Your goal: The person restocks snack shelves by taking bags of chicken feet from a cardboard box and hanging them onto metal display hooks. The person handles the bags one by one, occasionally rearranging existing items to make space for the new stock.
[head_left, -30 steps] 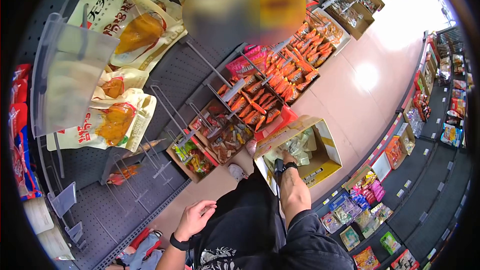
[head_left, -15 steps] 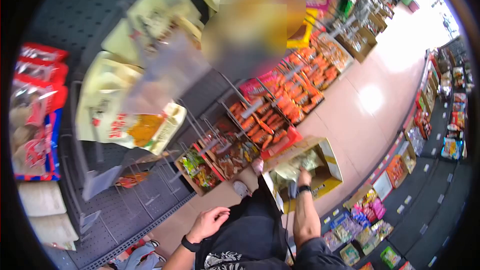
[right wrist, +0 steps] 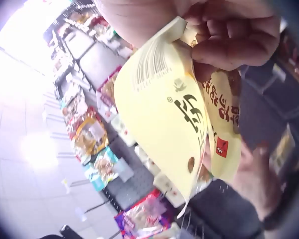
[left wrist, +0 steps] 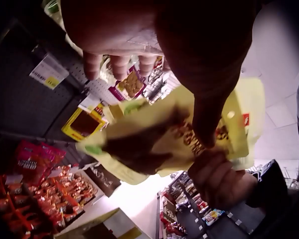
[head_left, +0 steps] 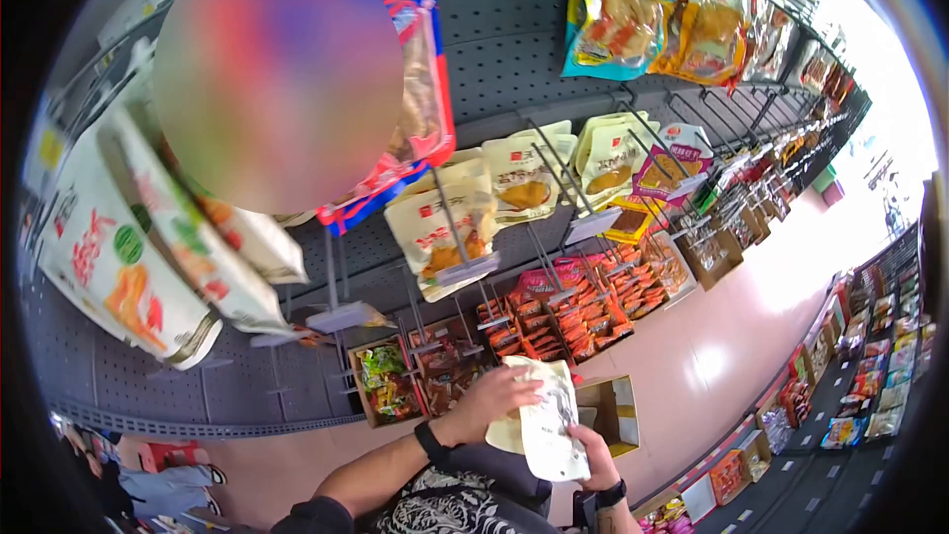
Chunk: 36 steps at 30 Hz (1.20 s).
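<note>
My right hand (head_left: 593,460) pinches a cream food pouch (head_left: 556,440) by its edge, thumb on the printed back. A second pouch (right wrist: 225,152) lies against it, its front with a red square logo and brown lettering facing away from the first. My left hand (head_left: 494,403) is on the other side, straight fingers overlapping the pouches. In the left wrist view its thumb (left wrist: 207,119) lies across the lettered front, the other fingers apart from it above the pouch edge. The right hand's curled fingers show clearly in the right wrist view.
Below the pouches an open carton (head_left: 618,415) stands on the floor. Similar cream pouches (head_left: 524,178) hang on hooks along the pegboard shelf. Boxes of orange snack packs (head_left: 593,321) line the shelf bottom. Large white bags (head_left: 119,257) hang close at left. Another person's legs (head_left: 168,485) show behind.
My right hand has come out of the carton with the pouches and risen before my body. My left hand has moved across to them. The head view has turned toward the shelf.
</note>
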### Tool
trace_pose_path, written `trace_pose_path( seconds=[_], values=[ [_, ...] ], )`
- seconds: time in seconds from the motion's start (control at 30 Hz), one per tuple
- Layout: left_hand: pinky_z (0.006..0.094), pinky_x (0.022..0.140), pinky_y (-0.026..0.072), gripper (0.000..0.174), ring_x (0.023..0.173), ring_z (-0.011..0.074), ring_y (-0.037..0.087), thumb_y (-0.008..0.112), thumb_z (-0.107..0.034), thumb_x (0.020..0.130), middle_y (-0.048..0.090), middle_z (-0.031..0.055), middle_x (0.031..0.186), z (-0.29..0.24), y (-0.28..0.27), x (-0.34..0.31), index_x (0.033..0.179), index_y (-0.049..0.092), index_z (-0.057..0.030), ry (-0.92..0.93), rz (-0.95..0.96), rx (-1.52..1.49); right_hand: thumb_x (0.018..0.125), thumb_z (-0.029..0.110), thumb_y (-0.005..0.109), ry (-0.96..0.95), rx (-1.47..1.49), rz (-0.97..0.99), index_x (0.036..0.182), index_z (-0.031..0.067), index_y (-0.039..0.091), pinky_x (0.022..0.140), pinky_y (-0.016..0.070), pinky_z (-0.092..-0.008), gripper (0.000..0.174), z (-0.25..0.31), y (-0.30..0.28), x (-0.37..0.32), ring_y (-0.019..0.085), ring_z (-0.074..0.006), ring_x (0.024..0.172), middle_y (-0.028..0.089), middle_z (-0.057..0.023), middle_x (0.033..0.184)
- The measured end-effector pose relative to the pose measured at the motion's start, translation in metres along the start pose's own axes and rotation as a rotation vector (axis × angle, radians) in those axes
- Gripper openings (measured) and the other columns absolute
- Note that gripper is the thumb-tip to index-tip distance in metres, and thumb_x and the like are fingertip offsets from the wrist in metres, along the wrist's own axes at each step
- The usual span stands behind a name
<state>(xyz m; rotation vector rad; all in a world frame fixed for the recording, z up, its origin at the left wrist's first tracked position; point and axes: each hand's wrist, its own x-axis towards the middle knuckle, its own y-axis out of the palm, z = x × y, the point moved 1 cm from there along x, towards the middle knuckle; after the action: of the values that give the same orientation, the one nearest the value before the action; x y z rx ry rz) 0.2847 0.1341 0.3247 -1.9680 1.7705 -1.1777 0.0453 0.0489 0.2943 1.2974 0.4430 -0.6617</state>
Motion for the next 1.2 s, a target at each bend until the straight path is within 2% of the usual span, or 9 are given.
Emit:
trace_pose_path(
  seconds=[0.1,0.2,0.27,0.33,0.43,0.73,0.8,1.03,1.2],
  values=[
    [0.0408,0.077,0.0465,0.021,0.089,0.0257,0.063,0.071,-0.023,0.068,0.067,0.004,0.089,-0.003,-0.037,0.003,0.085,0.062,-0.0144,0.026,-0.27,0.011,0.096,0.038,0.044,-0.048,-0.147,0.068,0.108,0.0009,0.057,0.076,0.0511,-0.0324,0.041,0.007,0.073,0.005,0.064,-0.0183,0.08,0.065,-0.0094,0.093],
    [0.0339,0.073,0.0499,0.024,0.083,0.0214,0.065,0.069,-0.017,0.079,0.068,0.0074,0.091,-0.001,-0.053,-0.015,0.099,0.066,-0.0048,-0.493,-0.425,-0.299,0.097,0.051,0.034,-0.063,-0.151,0.314,0.09,0.002,0.061,0.057,0.0466,-0.0277,0.057,0.02,0.09,0.005,0.059,-0.0162,0.063,0.064,-0.0086,0.071],
    [0.0301,0.074,0.0506,0.025,0.085,0.0153,0.065,0.066,-0.017,0.085,0.068,0.008,0.096,0.009,-0.054,-0.027,0.104,0.065,-0.0005,-0.617,-0.603,-0.678,0.098,0.041,0.04,-0.613,-0.49,0.1,0.094,-0.0001,0.062,0.057,0.0461,-0.0246,0.047,0.018,0.098,0.004,0.058,-0.0151,0.063,0.064,-0.008,0.072],
    [0.028,0.079,0.05,0.024,0.092,0.0126,0.063,0.064,-0.014,0.087,0.067,0.0075,0.103,0.007,-0.061,-0.033,0.106,0.064,0.0002,-0.616,-0.612,-0.762,0.085,0.007,0.056,-0.912,-1.073,-0.152,0.121,-0.0038,0.053,0.08,0.0496,-0.027,0.038,0.01,0.114,0.009,0.061,-0.0161,0.095,0.062,-0.0133,0.106],
    [0.0282,0.082,0.0493,0.028,0.094,0.0145,0.062,0.061,-0.014,0.089,0.066,0.0066,0.107,0.004,-0.066,-0.032,0.114,0.06,-0.0003,-0.628,-0.641,-0.938,0.079,0.012,0.069,-0.688,-1.15,0.209,0.138,-0.0042,0.029,0.099,0.0387,-0.0324,0.074,-0.019,0.121,0.027,0.048,-0.0209,0.12,0.049,-0.0127,0.131],
    [0.0304,0.095,0.0437,0.039,0.11,0.0154,0.055,0.057,-0.015,0.093,0.058,0.009,0.119,-0.001,-0.089,-0.051,0.127,0.046,-0.0006,-0.674,-0.516,-1.182,0.085,0.0,0.062,-0.458,-0.796,0.07,0.124,-0.0069,0.05,0.077,0.0487,-0.0239,0.042,-0.027,0.112,0.048,0.06,-0.0102,0.089,0.064,-0.0102,0.106],
    [0.0305,0.092,0.0459,0.038,0.106,0.0157,0.057,0.058,-0.014,0.092,0.059,0.0085,0.117,0.006,-0.09,-0.055,0.126,0.046,-0.0008,-0.682,-0.627,-1.033,0.084,0.0,0.063,-0.523,-0.847,-0.007,0.116,-0.0057,0.056,0.069,0.0494,-0.0231,0.033,-0.022,0.096,0.053,0.061,-0.0077,0.076,0.067,-0.0071,0.095],
    [0.0313,0.094,0.045,0.032,0.105,0.0169,0.059,0.054,-0.009,0.092,0.06,0.0089,0.117,0.028,-0.102,-0.077,0.122,0.051,0.0012,-0.719,-0.658,-1.053,0.085,-0.005,0.055,-0.7,-0.418,0.032,0.122,-0.0021,0.051,0.088,0.0478,-0.0301,0.037,0.012,0.064,0.043,0.06,-0.0157,0.1,0.062,-0.0094,0.113],
    [0.0286,0.09,0.0449,0.026,0.101,0.0139,0.059,0.057,-0.01,0.091,0.063,0.0074,0.111,0.035,-0.095,-0.091,0.115,0.057,0.0016,-0.704,-0.701,-0.999,0.087,-0.005,0.054,-0.788,-0.586,0.005,0.122,-0.0023,0.051,0.09,0.0458,-0.0287,0.036,0.025,0.087,0.057,0.059,-0.015,0.102,0.061,-0.0086,0.114]
  ],
)
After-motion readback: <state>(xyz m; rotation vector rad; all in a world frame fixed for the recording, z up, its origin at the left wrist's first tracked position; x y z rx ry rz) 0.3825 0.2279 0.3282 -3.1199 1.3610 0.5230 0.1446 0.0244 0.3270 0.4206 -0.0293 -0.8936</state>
